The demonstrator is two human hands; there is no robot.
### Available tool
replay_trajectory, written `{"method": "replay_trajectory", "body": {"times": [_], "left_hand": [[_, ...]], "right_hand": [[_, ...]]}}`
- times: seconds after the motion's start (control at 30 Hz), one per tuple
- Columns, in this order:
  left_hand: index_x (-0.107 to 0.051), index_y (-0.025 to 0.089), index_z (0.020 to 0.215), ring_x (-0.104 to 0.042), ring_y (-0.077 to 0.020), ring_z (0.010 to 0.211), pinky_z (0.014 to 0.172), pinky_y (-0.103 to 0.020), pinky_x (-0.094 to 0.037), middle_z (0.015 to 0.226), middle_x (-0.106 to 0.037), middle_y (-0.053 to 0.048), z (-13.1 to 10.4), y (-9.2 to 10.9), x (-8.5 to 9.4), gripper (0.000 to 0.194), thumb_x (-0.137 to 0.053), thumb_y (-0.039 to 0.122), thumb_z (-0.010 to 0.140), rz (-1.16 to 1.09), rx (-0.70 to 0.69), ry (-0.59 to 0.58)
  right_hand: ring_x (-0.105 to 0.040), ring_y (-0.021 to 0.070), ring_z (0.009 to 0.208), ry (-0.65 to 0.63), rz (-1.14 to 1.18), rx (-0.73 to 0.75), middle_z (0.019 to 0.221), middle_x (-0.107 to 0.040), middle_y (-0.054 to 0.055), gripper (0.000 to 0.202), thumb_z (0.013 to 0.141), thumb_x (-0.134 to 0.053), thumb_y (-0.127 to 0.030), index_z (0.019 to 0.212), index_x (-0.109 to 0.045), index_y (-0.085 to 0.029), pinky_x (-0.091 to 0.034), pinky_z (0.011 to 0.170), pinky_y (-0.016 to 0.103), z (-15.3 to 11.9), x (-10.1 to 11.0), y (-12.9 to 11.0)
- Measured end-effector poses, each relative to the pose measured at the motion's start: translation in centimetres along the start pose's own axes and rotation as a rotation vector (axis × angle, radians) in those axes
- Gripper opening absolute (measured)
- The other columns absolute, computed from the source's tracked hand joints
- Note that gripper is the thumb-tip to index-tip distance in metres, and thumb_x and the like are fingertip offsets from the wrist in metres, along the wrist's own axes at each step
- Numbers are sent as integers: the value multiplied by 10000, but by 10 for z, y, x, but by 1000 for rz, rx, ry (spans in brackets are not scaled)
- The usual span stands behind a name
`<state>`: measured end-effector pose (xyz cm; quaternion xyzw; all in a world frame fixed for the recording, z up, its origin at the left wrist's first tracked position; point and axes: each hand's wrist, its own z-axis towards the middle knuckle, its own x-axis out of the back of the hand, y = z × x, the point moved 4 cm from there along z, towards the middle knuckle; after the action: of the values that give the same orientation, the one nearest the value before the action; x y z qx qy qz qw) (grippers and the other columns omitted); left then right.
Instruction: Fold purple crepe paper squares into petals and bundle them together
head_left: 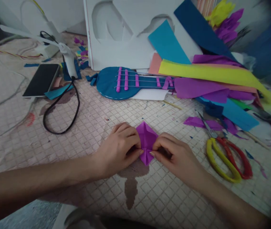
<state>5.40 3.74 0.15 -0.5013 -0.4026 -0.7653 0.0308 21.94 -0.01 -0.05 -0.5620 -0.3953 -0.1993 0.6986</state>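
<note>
A small folded purple paper [147,137], diamond-shaped with creases, lies on the checkered tablecloth in front of me. My left hand [122,144] pinches its left edge between thumb and fingers. On the opposite side my right hand [171,149] grips the right edge in the same way, both thumbs close together near the lower corner. Fingers hide parts of both side edges. Beyond the paper rests a blue paper guitar [116,83] with pink strips and strings. To the right, scissors [222,152] with yellow and red handles lie with their blades slightly apart.
Strips of yellow paper [202,71], purple paper [197,89] and blue paper [170,43] pile up at the back right. A white foam board [130,51] stands behind the guitar. At the left are a phone [42,80], a small white fan [70,62] and a black cord loop [45,122].
</note>
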Motion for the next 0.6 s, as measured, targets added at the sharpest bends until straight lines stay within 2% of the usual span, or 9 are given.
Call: {"method": "replay_trajectory", "body": {"times": [0.4, 0.6], "left_hand": [[-537, 159, 714, -489, -180, 824, 835, -375, -419, 776, -553, -19, 1, 0, 2, 113, -594, 143, 809, -30, 7, 22], [-544, 164, 721, -494, -191, 851, 846, -388, -417, 794, -557, -22, 1, 0, 2, 117, -587, 177, 830, 25, 12, 8]], "right_hand": [[-515, 119, 675, 22, 19, -1, 794, -550, 0, 95, 847, -545, -150, 769, -523, -200, -399, 603, 262, 0, -1, -1], [-530, 122, 689, 47, -39, 35, 812, -562, 9, 85, 869, -533, -175, 789, -533, -204, -406, 608, 263, 0, -2, -1]]}}
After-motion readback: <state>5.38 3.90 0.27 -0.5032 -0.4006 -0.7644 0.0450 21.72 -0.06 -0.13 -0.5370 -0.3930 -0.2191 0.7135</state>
